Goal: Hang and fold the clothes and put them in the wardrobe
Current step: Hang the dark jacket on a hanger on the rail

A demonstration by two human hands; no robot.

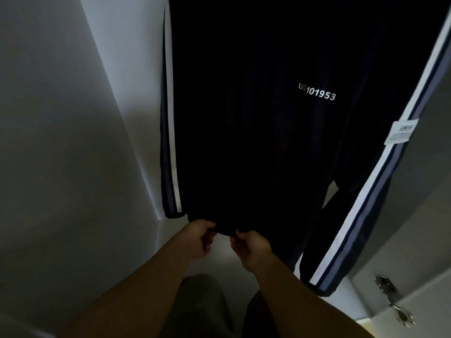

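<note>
Wardrobe side wall [61,118]: left of the hands | track jacket [256,130]: hangs inside the wardrobe, above and ahead of the hands, long axis vertical | hem [224,228]: lowest edge, at the fingertips | left hand [199,237]: pinches the hem | right hand [251,250]: pinches the hem just beside it, equally near | judged next: downward pull to straighten.

Grey-green trousers [202,308], worn by the person, at bottom centre. Metal hinge [385,286] at lower right of frame.

Bare hands [199,239], bare forearms [151,284]; loose trousers [200,306] (dull olive).
</note>
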